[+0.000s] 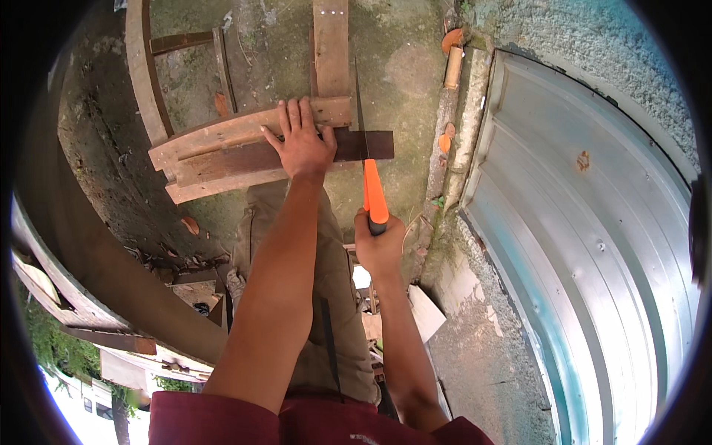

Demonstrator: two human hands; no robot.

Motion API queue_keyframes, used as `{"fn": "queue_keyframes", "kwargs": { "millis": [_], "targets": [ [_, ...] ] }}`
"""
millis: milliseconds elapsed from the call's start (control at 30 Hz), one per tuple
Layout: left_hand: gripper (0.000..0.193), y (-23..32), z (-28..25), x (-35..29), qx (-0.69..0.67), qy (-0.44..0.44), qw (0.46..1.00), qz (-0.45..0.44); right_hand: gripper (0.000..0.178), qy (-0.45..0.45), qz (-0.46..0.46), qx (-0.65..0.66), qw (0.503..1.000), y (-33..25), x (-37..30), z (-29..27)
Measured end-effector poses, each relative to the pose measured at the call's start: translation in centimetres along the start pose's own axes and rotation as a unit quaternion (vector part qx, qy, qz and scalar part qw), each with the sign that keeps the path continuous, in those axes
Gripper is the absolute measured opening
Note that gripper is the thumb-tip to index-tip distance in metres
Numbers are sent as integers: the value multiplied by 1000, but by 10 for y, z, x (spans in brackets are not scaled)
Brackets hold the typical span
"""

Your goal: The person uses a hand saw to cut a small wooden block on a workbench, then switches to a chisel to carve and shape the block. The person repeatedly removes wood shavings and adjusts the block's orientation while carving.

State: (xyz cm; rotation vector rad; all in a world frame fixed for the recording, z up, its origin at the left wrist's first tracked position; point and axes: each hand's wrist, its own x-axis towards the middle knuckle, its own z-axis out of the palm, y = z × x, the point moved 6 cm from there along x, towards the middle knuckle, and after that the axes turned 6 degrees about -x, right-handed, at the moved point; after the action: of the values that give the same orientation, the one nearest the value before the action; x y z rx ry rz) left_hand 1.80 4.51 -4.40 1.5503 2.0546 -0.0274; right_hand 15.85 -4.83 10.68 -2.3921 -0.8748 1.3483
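My right hand (380, 248) is wrapped round the orange and black handle of a handsaw (376, 194). The thin blade points away from me and crosses a dark brown board (380, 145) near its right end. My left hand (306, 150) lies on the wood with its fingers stretched out and thumb spread. Its palm covers part of the dark board, and its fingertips rest on a lighter curved plank (222, 132) just beyond. Below the hand, my trousered leg (268, 211) is close against the wood. How deep the blade sits in the board I cannot tell.
Beyond the planks, a wooden frame (144, 74) and an upright slat (331, 52) lie on the mossy concrete floor (404, 78). On the right, a corrugated metal sheet (586, 245) leans by a rough wall (593, 41). A curved wooden piece (89, 319) stands at the lower left.
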Motion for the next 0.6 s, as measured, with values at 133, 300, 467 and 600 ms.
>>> {"fn": "queue_keyframes", "kwargs": {
  "millis": [133, 300, 467, 600],
  "targets": [
    [62, -5, -1, 1, -9, -2, 1000, -14, 6, -96, 42, -60, 993, -18, -146, -82],
    [55, 5, 0, 4, -16, -21, 999, -43, 25, -10, 38, 15, 999, 23, -44, -35],
    [52, 4, -3, 9, -17, 5, 1000, -15, 31, -8, -16, -7, 1000, -13, 66, 21],
    [54, -1, -7, -8, -1, -19, 999, -29, 28, -7, -42, 23, 999, -7, 48, 11]
  ]
}}
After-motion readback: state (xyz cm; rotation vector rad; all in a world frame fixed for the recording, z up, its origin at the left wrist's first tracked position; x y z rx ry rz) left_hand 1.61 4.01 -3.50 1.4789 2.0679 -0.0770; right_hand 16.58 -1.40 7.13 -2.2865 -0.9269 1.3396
